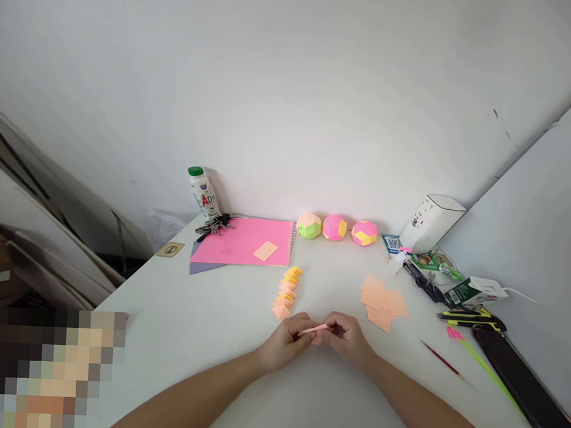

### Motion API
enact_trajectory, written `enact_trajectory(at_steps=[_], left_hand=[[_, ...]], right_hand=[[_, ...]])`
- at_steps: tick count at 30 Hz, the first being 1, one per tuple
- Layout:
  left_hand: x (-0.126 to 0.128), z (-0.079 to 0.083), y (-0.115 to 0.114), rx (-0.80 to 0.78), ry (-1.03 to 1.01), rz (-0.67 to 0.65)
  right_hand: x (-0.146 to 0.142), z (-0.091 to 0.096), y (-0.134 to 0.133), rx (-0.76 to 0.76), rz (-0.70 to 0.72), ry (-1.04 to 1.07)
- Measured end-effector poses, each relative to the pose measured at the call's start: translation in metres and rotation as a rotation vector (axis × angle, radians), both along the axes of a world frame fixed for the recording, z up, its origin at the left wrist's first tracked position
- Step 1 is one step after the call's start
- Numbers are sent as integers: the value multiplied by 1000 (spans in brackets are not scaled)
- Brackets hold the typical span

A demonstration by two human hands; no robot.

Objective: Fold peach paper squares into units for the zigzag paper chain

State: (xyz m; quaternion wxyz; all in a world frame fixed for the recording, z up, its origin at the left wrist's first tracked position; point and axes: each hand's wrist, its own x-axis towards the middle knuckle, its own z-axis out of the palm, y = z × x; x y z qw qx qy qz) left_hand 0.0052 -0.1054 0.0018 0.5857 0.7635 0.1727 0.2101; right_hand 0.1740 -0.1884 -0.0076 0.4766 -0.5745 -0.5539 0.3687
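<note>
Between my two hands, low in the middle of the head view, is a small folded piece of peach paper [314, 329]. My left hand [284, 341] pinches its left end, thumb in front. At the other end, my right hand [347, 340] closes on the paper with thumb and fingers. Just beyond my left hand runs a row of folded orange and peach paper pieces [288, 292], overlapping each other. Loose flat peach paper sheets [381, 301] lie beyond my right hand, partly stacked.
Three faceted paper balls [335, 228] stand by the wall. A pink sheet [246, 241] lies left of them, with keys [213, 226] and a bottle [204, 193] near its corner. At right are a paintbrush [442, 359], a utility knife [470, 319], a black case [519, 375] and a white container [431, 223].
</note>
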Motion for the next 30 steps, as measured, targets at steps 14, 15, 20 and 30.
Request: enact_trajectory(at_steps=[14,15,20,30], left_hand=[[1,-4,-1,-25,11,12],[1,-4,-1,-17,15,14],[1,-6,0,-7,37,14],[2,-7,0,-17,47,27]], right_hand=[[3,3,1,-41,34,159],[4,2,2,-38,31,165],[5,0,3,-17,28,166],[4,0,2,21,-3,53]])
